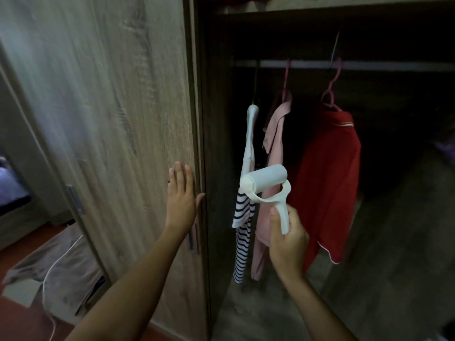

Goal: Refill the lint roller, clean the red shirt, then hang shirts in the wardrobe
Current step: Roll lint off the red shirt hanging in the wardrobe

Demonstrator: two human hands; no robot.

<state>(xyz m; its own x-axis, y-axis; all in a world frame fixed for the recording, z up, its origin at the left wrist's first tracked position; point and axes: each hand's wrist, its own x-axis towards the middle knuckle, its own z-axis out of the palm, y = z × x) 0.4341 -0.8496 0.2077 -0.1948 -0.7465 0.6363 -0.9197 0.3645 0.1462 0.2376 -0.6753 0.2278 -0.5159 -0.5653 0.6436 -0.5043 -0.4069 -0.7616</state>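
The wardrobe stands open, its sliding wooden door (110, 119) pushed left. My left hand (182, 200) lies flat against the door's right edge, fingers straight. My right hand (288, 244) grips the handle of a white lint roller (264, 180), held up in front of the hanging clothes. On the rail (381, 66) hang a white and navy striped shirt (242, 217), a pink shirt (274, 143) and, furthest right, the red shirt (330, 173) on a pink hanger (332, 92).
A shelf (320, 6) runs above the rail. The wardrobe's dark floor (369, 279) lies below the clothes. At lower left a grey garment with a white cord (56, 267) lies on the reddish floor. A second door handle (73, 198) shows at far left.
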